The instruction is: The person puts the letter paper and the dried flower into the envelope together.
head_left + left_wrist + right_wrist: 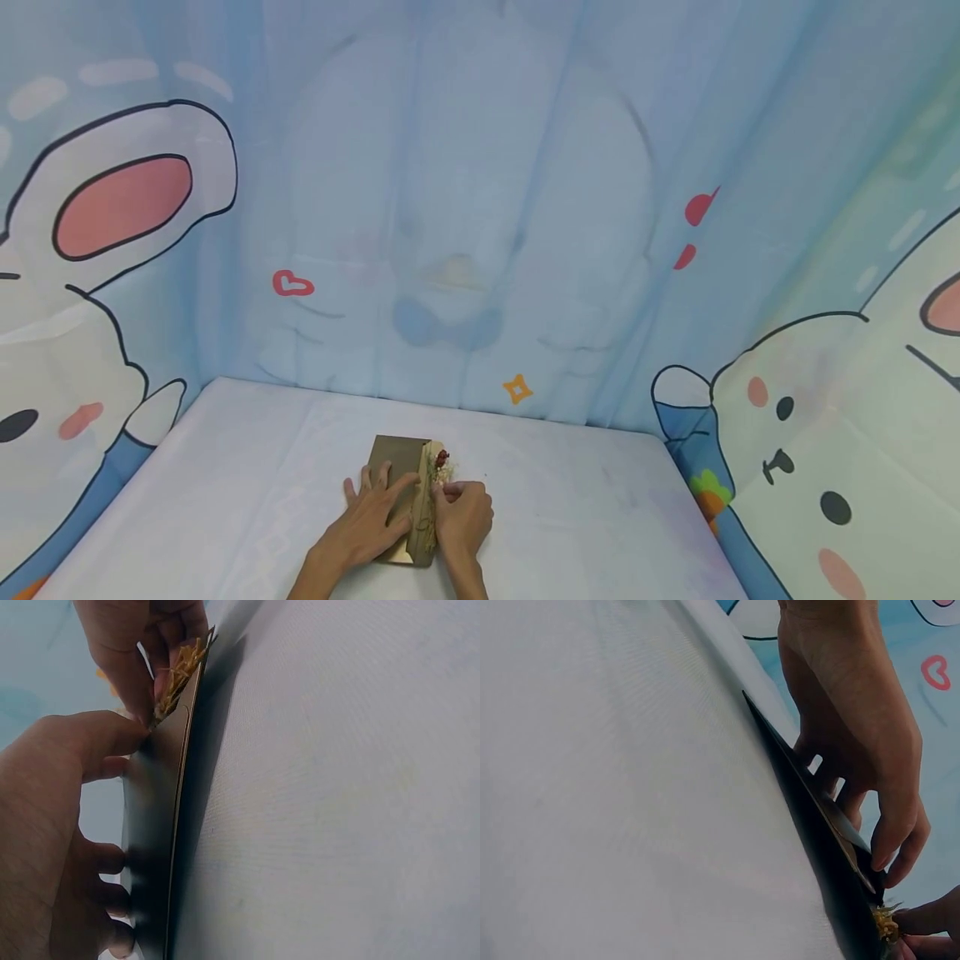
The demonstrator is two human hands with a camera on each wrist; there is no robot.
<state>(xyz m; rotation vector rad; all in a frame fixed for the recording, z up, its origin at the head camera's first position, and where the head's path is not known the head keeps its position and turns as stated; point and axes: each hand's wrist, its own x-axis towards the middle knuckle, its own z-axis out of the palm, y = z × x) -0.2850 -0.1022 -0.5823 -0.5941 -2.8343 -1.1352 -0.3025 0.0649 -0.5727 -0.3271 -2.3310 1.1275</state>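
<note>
A gold-brown folded card (399,456) lies flat on the white table (585,517), near its front middle. My left hand (378,493) rests on the card with its fingers spread and pressing down. My right hand (444,493) is at the card's right edge and pinches a dried flower sprig (441,467) with a small red bloom. The left wrist view shows the card (154,825) edge-on, the sprig (180,675) between the right hand's fingers (142,682), and my left hand (112,739) beside it. In the right wrist view the left hand's fingertips (889,851) press the card (817,817) near the sprig (885,924).
A pale blue curtain with cartoon rabbits (465,250) closes in the table at the back and on both sides. White tablecloth stretches to the left (225,500) and right of the card. Tiny flower crumbs lie beside the sprig.
</note>
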